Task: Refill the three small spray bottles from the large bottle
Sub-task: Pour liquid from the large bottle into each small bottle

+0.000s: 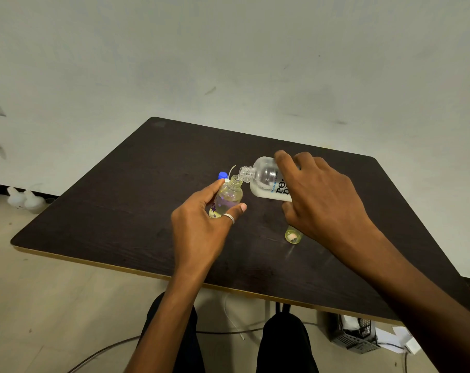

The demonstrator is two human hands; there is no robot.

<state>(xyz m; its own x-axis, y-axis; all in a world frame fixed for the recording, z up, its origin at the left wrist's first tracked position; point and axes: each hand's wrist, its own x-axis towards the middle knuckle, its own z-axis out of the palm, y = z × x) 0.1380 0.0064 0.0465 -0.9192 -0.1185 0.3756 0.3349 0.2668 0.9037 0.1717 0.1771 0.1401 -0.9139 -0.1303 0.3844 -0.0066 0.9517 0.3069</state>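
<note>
My left hand (201,224) grips a small clear spray bottle (228,197) with a flower print, held slightly tilted over the dark table (120,211), its neck uncapped. My right hand (320,200) holds the large translucent bottle (266,181) tipped on its side, its open threaded mouth touching the small bottle's neck. Behind the small bottle lies a blue spray cap (222,175) with a thin white dip tube. A small yellowish bottle (292,236) lies on the table under my right wrist, partly hidden.
The table's front edge runs diagonally above my knees. On the floor are cables, a dark crate with papers (357,337) at lower right, and white bottles (26,200) by the wall at left. A pale wall stands behind the table.
</note>
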